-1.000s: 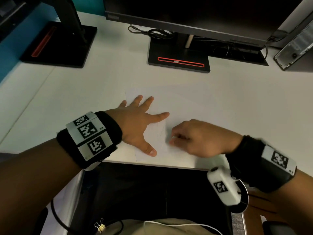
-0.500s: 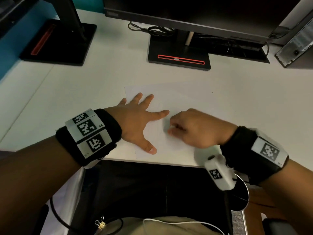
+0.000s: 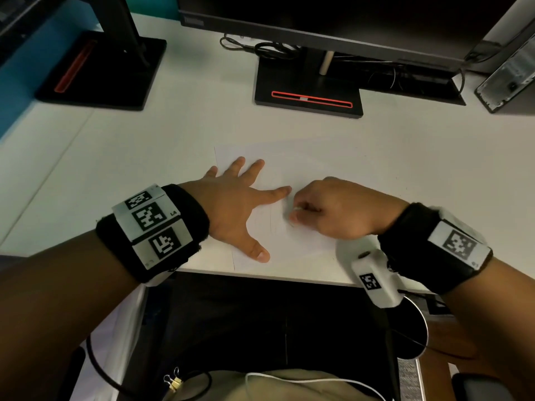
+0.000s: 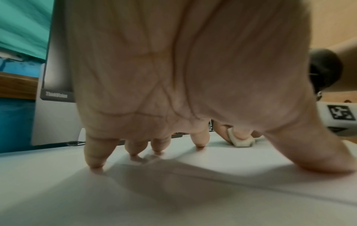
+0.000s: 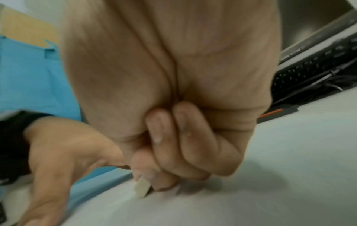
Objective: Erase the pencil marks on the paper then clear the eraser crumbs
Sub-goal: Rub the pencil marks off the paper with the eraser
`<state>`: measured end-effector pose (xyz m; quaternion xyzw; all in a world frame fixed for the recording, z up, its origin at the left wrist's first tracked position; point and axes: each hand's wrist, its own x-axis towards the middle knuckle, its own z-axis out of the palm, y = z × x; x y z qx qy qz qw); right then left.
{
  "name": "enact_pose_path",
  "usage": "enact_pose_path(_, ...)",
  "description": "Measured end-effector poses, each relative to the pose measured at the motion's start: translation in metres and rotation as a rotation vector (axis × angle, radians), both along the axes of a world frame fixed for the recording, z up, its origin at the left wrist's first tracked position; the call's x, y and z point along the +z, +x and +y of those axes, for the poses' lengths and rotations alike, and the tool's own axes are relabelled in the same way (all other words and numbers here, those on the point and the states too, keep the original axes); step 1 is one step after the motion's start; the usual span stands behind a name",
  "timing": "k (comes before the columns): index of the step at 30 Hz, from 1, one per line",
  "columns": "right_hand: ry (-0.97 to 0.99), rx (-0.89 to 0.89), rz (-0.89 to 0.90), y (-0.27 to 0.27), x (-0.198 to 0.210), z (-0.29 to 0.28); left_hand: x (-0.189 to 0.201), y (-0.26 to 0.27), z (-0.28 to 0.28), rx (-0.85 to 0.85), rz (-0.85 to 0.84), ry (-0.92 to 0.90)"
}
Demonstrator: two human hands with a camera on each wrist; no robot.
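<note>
While one sheet of paper [image 3: 304, 169] lies flat at the near edge of the white worktop [image 3: 144, 157], the left hand [image 3: 234, 204] presses it down, fingers spread and straight. Right hand [image 3: 333, 209] is clamped on one white eraser [image 4: 241, 141], its end touching the sheet beside faint pencil marks [image 3: 272, 224]. Two monitor stands [image 3: 308, 88] sit well behind, cables near one. Crumbs too small to count.
</note>
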<state>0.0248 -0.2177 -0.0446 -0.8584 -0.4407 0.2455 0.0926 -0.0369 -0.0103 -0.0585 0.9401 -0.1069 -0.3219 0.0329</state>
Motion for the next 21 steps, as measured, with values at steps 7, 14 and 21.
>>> enact_pose_path(7,-0.019,0.040,0.042,-0.002,-0.002,0.003,-0.001,-0.001,0.000,-0.004,-0.005,0.009)
enact_pose_path(14,0.026,0.116,0.086,-0.020,-0.005,0.006,-0.001,0.000,0.000,-0.004,-0.010,0.002)
enact_pose_path(21,0.046,0.101,0.022,-0.011,-0.003,0.009,-0.001,0.000,0.000,-0.002,0.000,0.002)
